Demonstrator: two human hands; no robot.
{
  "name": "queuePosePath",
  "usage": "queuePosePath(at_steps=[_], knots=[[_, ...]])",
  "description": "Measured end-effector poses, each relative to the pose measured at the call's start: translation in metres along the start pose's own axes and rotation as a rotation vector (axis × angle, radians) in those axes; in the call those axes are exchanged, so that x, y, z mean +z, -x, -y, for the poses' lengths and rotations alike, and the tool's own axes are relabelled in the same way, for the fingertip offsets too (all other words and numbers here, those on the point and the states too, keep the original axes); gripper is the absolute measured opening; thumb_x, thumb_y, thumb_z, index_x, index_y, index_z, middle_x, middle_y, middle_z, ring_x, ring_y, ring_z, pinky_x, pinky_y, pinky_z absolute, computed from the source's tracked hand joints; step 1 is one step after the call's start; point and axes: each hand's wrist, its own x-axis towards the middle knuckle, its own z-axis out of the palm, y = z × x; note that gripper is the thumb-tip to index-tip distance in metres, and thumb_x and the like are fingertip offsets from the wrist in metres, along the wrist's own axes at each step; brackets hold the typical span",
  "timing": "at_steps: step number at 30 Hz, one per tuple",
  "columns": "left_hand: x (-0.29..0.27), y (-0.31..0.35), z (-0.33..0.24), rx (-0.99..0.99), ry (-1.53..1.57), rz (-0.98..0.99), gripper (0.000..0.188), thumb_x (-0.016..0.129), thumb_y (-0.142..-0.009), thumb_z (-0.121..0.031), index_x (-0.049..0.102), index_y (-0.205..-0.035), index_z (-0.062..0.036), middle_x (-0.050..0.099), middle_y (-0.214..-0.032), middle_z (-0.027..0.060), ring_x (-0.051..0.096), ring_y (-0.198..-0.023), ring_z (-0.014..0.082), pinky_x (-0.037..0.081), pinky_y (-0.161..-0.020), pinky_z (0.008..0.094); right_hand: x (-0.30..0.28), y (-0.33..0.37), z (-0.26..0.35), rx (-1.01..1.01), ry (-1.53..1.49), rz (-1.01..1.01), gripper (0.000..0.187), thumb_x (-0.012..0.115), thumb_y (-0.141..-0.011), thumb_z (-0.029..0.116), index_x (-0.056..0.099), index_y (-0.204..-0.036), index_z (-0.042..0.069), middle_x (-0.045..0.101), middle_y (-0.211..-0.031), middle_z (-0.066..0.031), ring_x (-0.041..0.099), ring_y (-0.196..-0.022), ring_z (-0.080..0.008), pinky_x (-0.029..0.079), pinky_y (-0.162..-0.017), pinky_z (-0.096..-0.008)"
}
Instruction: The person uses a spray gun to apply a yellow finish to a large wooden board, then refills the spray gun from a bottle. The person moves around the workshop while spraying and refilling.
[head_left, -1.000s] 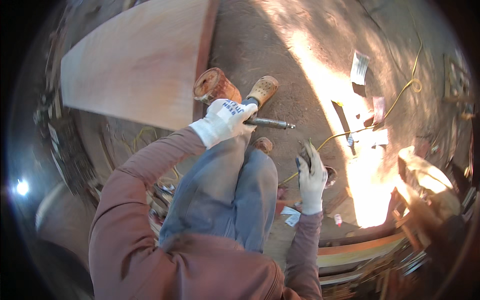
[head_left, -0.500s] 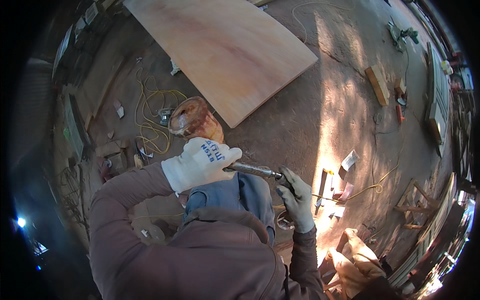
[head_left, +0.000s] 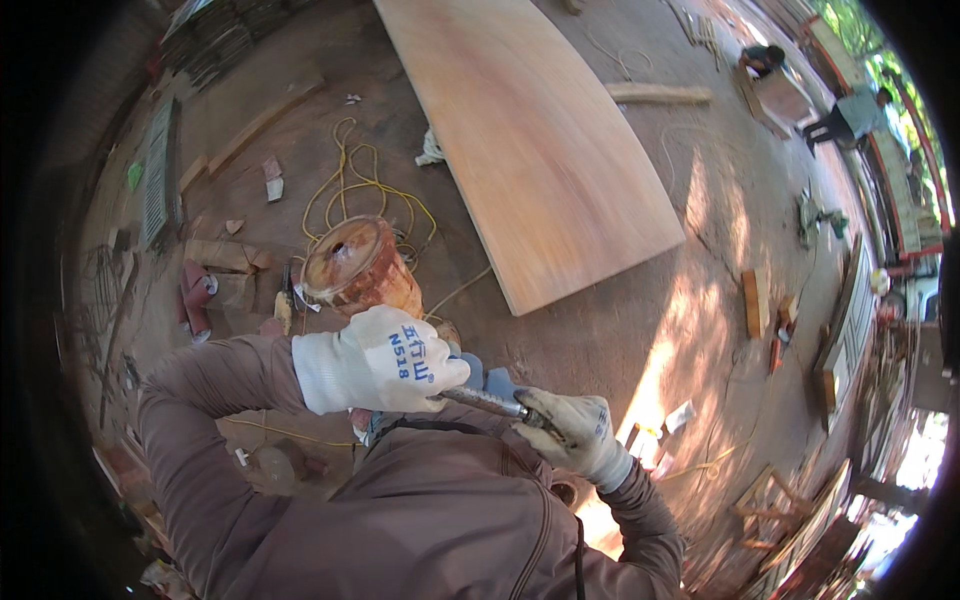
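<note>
My left hand (head_left: 385, 362), in a white knitted glove with blue print, is closed around one end of a short, dark metal rod-like tool (head_left: 487, 402). A shiny collar shows near the tool's other end, where my right hand (head_left: 575, 437) grips it in a worn, soiled glove. The tool lies nearly level in front of my body; its exact kind is unclear, since my fingers cover both ends. Just beyond my left hand stands a brown-stained drum (head_left: 380, 292), apart from the tool. A large, smooth wooden slab (head_left: 560, 170) stretches away beyond the drum.
Yellow cord (head_left: 345, 175) lies coiled behind the drum. Wooden blocks (head_left: 222, 256) and a red roll (head_left: 196, 290) sit on the floor at left. At right are another wood block (head_left: 756, 303) and a wooden frame (head_left: 775, 508). Two people (head_left: 850, 118) are far off at upper right.
My view has swung, bringing the far people into sight; tan gloves at lower right have left it. Both hands still grip the tool, now lower in view and nearer my torso.
</note>
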Motion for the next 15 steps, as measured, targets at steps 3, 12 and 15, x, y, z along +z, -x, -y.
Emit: queuePosePath(at_steps=[3,12,15], knots=[[-0.026,0.036,0.014,-0.095,-0.027,0.077,0.026,0.075,-0.079,-0.04,0.067,-0.095,-0.0213,0.06,-0.064,-0.0002,0.066,-0.059,0.0196,0.048,-0.047,0.0357,0.018,-0.044,0.016,-0.061,-0.013,0.124,0.039,0.086,-0.081,0.017,0.072,-0.112,-0.001,0.071,-0.076,-0.0095,0.07,-0.062,-0.0249,0.054,-0.054,-0.0337],[-0.056,0.108,0.067,-0.108,0.067,-0.081,0.031,0.075,-0.082,-0.037,0.071,-0.104,-0.0139,0.061,-0.067,0.0019,0.067,-0.062,0.0189,0.048,-0.045,0.0357,0.052,-0.162,0.025,-0.251,-0.114,0.271,0.049,0.088,-0.079,0.024,0.07,-0.114,-0.006,0.063,-0.061,-0.0078,0.062,-0.047,-0.0217,0.047,-0.046,-0.0344],[-0.044,0.121,0.101,-0.045,-0.009,-0.142,0.024,0.069,-0.089,-0.032,0.07,-0.104,-0.0123,0.062,-0.07,0.0019,0.066,-0.062,0.0191,0.049,-0.048,0.0357,0.083,-0.193,0.008,-0.13,-0.12,0.339,0.062,0.087,-0.081,0.023,0.063,-0.13,-0.006,0.067,-0.074,-0.0107,0.066,-0.058,-0.0293,0.051,-0.053,-0.0393]])
